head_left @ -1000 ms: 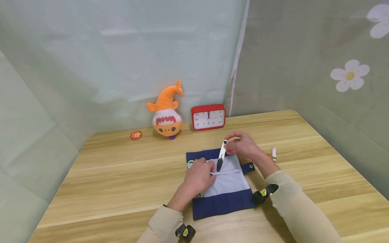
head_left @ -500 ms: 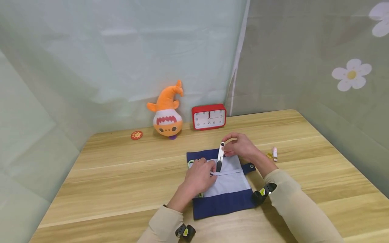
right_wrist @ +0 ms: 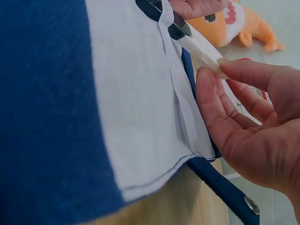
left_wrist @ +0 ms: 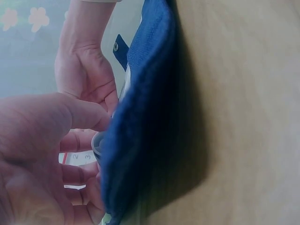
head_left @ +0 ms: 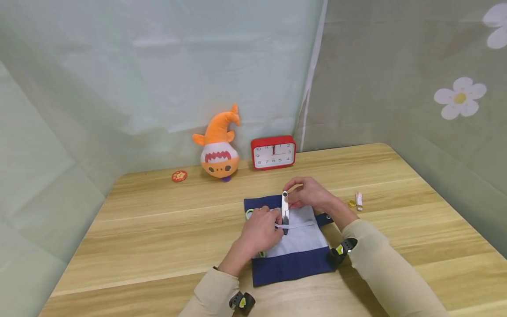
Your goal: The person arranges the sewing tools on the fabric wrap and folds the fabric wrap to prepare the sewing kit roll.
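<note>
A navy-blue fabric roll pouch (head_left: 293, 268) lies unfolded on the table, its pale lining facing up. Across the lining runs a white elastic band (right_wrist: 169, 51). My left hand (head_left: 259, 229) rests over the pouch's left part and pinches the band near its middle. With thumb and fingertips, my right hand (head_left: 309, 193) holds the white end of a slim tool (head_left: 285, 204); its black tip (right_wrist: 177, 28) passes under the band. A light green loop (head_left: 248, 214) shows beside the left hand, mostly covered by it.
A snap strap (head_left: 324, 219) sticks out on the pouch's right. Further right lie a small pink-and-white item (head_left: 359, 201) and a yellow ring (head_left: 351, 203). Along the back stand an orange plush shark (head_left: 219, 132) and a red clock (head_left: 273, 152), near a red round disc (head_left: 179, 176).
My right hand has moved left and toward me, sliding the white tool's black tip down under the elastic band. The tool stands straighter in the head view. My left hand has stayed in place.
</note>
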Tool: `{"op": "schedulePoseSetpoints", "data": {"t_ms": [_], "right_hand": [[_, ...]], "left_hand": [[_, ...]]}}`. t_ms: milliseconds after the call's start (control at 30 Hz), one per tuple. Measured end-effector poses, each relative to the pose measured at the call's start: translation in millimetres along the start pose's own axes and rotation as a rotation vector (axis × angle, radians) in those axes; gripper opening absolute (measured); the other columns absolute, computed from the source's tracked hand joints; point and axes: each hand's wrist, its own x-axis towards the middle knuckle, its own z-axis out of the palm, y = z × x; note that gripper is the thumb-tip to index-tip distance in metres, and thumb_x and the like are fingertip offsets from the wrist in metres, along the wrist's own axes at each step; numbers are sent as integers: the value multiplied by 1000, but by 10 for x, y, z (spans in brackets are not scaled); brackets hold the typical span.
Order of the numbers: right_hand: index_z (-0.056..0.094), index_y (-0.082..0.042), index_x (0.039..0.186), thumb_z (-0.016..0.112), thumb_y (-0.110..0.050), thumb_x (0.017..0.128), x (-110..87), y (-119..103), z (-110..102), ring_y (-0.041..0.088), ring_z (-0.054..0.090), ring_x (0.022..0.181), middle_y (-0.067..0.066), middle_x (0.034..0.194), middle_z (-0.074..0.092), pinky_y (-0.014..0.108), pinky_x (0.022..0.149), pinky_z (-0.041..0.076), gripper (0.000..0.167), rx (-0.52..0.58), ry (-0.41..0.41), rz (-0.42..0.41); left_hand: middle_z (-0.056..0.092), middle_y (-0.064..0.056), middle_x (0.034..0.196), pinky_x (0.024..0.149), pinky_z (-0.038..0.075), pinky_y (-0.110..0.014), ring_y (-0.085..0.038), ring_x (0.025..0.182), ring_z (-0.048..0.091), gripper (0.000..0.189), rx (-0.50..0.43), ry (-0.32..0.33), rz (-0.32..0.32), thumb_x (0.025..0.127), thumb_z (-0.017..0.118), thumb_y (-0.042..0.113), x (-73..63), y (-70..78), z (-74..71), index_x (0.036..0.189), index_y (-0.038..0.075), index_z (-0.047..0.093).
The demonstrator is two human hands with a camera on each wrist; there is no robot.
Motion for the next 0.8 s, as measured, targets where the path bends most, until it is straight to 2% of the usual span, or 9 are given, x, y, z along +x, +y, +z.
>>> {"op": "schedulePoseSetpoints", "data": {"t_ms": [300,633,800], "right_hand": [[66,4,120,71,2,93,3,6,36,22,72,73,10,87,72,33,72,63,28,-2,-66,-12],[69,1,119,72,3,92,0,-5,84,21,71,73,12,90,73,33,72,62,27,-69,-76,3],[70,1,116,70,5,91,-9,1,105,19,70,73,11,89,75,32,70,61,25,-102,-93,-15]], "left_hand": [[56,-1,83,73,38,-33,-21,85,50,9,-30,17,5,91,73,16,-12,-3,-5,89,14,64],[59,-2,86,74,41,-33,-20,86,52,9,-39,8,5,91,75,16,-17,-3,-16,94,12,67],[59,-2,85,76,40,-33,-19,85,51,9,-49,17,12,90,74,13,-18,-11,-21,93,11,66]]}}
